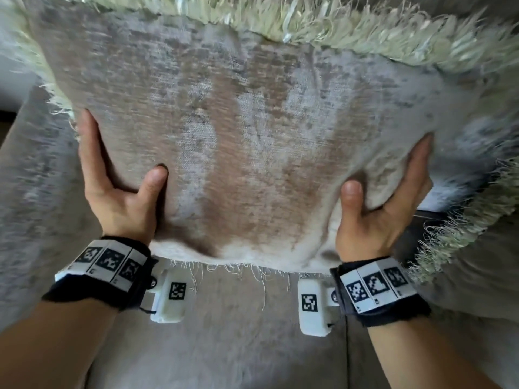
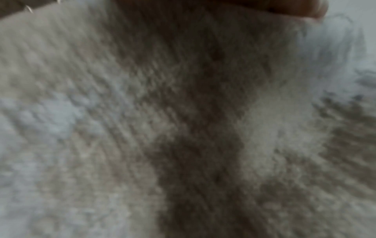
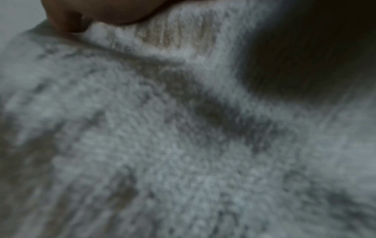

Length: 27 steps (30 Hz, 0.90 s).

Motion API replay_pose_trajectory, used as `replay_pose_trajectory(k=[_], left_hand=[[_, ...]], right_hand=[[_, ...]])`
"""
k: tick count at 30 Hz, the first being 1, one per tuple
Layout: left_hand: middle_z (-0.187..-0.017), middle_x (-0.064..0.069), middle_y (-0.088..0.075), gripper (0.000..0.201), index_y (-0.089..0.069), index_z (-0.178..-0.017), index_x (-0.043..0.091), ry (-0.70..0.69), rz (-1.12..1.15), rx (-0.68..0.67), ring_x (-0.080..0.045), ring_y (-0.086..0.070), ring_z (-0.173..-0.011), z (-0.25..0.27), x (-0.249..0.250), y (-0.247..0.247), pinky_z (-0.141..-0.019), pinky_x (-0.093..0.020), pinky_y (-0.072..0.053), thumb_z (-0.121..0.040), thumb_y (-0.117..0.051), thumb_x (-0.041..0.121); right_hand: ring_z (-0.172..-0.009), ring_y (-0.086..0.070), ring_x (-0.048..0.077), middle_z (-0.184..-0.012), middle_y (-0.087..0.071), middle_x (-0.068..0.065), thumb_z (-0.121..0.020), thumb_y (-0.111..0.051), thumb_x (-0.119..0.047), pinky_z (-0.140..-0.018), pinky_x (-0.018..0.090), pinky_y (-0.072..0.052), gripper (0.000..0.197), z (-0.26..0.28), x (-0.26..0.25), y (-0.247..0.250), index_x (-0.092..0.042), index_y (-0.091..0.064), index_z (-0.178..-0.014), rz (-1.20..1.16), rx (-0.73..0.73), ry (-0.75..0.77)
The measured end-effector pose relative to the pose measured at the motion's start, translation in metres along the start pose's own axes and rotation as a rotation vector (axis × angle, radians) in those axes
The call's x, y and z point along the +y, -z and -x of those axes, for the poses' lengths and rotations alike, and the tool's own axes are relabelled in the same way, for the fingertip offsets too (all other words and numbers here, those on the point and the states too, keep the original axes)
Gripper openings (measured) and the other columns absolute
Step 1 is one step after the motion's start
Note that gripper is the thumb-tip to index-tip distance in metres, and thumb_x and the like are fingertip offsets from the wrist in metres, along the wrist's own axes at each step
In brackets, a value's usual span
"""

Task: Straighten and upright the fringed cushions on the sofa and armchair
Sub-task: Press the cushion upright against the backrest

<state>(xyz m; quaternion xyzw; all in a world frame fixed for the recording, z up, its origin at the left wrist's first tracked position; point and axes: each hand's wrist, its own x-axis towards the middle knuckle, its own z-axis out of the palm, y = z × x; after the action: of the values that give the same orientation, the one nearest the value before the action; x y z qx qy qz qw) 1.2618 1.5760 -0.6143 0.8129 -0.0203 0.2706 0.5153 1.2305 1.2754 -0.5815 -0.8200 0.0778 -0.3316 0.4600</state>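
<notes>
Wrist bands with printed markers (image 1: 102, 261), one on each forearm, nearest the lens; beyond them the left hand (image 1: 112, 189) and right hand (image 1: 376, 209), each clasping a lower corner of one fringed cushion (image 1: 252, 130), thumbs pressed into the front face, fingers wrapped round the side edges and out of sight behind. Cushion: held up over the sofa seat (image 1: 224, 346), face toward the viewer, pale green fringe along the top edge (image 1: 337, 26), thin stray threads hanging at the bottom hem. A second fringed piece (image 1: 463, 234) lies at right, partly hidden. Wrist views: blurred pile fabric only, a fingertip at the upper edge. Handling, as judged: light, soft, plump filling that dents under the thumbs; chenille-like cover gives good friction; fringe loose and liable to snag, so hold by the padded corners or sides, not the trim
</notes>
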Motion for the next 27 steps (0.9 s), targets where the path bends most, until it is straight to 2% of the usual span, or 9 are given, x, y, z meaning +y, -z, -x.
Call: replay_pose_trajectory(k=[3,5,8,12,14,16,18,22,27], left_hand=[[-0.161,-0.033,-0.020,0.098,-0.016,-0.153,-0.016,0.075,0.058,-0.026,-0.033,-0.021,-0.154,-0.003,-0.006,-0.009,-0.126,-0.039,-0.019,-0.095,-0.066,0.045],[-0.161,-0.020,-0.024,0.098,-0.016,-0.155,-0.012,0.090,0.058,-0.022,-0.013,-0.023,-0.153,-0.003,-0.011,-0.011,-0.125,-0.034,-0.019,-0.094,-0.064,0.048],[-0.159,-0.005,-0.030,0.097,-0.020,-0.160,0.005,0.158,-0.014,-0.014,-0.005,-0.029,-0.147,0.003,-0.015,-0.008,-0.123,-0.032,-0.023,-0.092,-0.062,0.059],[-0.145,-0.018,-0.037,0.080,-0.038,-0.155,0.022,0.289,-0.143,0.038,-0.016,-0.039,-0.135,0.009,0.009,0.006,-0.114,-0.012,-0.026,-0.087,-0.062,0.058],[-0.141,-0.016,-0.040,0.066,-0.052,-0.143,0.021,0.320,-0.161,0.041,-0.022,-0.046,-0.133,0.007,0.023,0.022,-0.117,-0.026,-0.034,-0.087,-0.065,0.053],[-0.133,-0.010,-0.051,0.056,-0.063,-0.130,0.021,0.375,-0.188,-0.024,-0.022,-0.057,-0.123,0.001,0.038,0.040,-0.110,-0.041,-0.044,-0.084,-0.065,0.054],[-0.125,-0.005,-0.062,0.055,-0.067,-0.123,0.022,0.434,-0.305,-0.135,-0.021,-0.064,-0.110,-0.008,0.062,0.075,-0.100,-0.042,-0.051,-0.082,-0.059,0.058],[-0.115,0.006,-0.069,0.054,-0.067,-0.123,0.030,0.557,-0.466,-0.256,-0.014,-0.068,-0.103,-0.017,0.122,0.163,-0.096,-0.039,-0.054,-0.081,-0.061,0.065],[-0.108,0.015,-0.068,0.047,-0.054,-0.136,0.044,0.743,-0.675,-0.289,-0.011,-0.067,-0.101,0.008,0.221,0.309,-0.092,-0.035,-0.055,-0.091,-0.058,0.060]], right_hand=[[-0.134,-0.044,0.016,-0.140,-0.037,0.024,-0.088,-0.056,-0.066,-0.109,0.022,-0.039,0.093,-0.003,0.008,-0.012,-0.011,-0.025,-0.156,0.008,-0.009,-0.054],[-0.135,-0.043,0.019,-0.143,-0.036,0.025,-0.087,-0.055,-0.068,-0.110,0.018,-0.037,0.096,-0.003,0.013,-0.015,-0.010,-0.024,-0.157,0.027,-0.021,-0.054],[-0.134,-0.041,0.016,-0.144,-0.034,0.025,-0.088,-0.054,-0.068,-0.109,0.015,-0.036,0.097,-0.002,0.012,-0.012,-0.009,-0.023,-0.158,0.053,-0.041,-0.045],[-0.135,-0.038,0.042,-0.139,-0.034,0.035,-0.092,-0.064,-0.051,-0.111,0.043,-0.041,0.080,-0.006,-0.015,0.002,0.003,-0.043,-0.147,0.140,0.023,0.031],[-0.125,-0.042,0.047,-0.133,-0.041,0.036,-0.094,-0.066,-0.040,-0.106,0.040,-0.043,0.059,-0.010,-0.040,0.005,0.006,-0.059,-0.129,0.215,0.051,0.129],[-0.120,-0.047,0.043,-0.130,-0.049,0.028,-0.094,-0.066,-0.039,-0.099,0.052,-0.043,0.046,-0.014,-0.069,0.001,0.000,-0.067,-0.117,0.239,0.018,0.180],[-0.116,-0.053,0.038,-0.125,-0.055,0.019,-0.091,-0.065,-0.043,-0.095,0.054,-0.044,0.042,-0.016,-0.107,-0.013,-0.007,-0.068,-0.113,0.185,-0.162,0.218],[-0.110,-0.057,0.031,-0.116,-0.062,0.008,-0.088,-0.056,-0.058,-0.097,0.039,-0.038,0.057,-0.009,-0.192,-0.046,-0.015,-0.064,-0.125,0.207,-0.701,0.349],[-0.114,-0.061,0.031,-0.131,-0.061,0.006,-0.092,-0.050,-0.064,-0.090,0.042,-0.051,0.064,0.025,-0.336,-0.070,-0.024,-0.049,-0.142,0.257,-1.296,0.615]])
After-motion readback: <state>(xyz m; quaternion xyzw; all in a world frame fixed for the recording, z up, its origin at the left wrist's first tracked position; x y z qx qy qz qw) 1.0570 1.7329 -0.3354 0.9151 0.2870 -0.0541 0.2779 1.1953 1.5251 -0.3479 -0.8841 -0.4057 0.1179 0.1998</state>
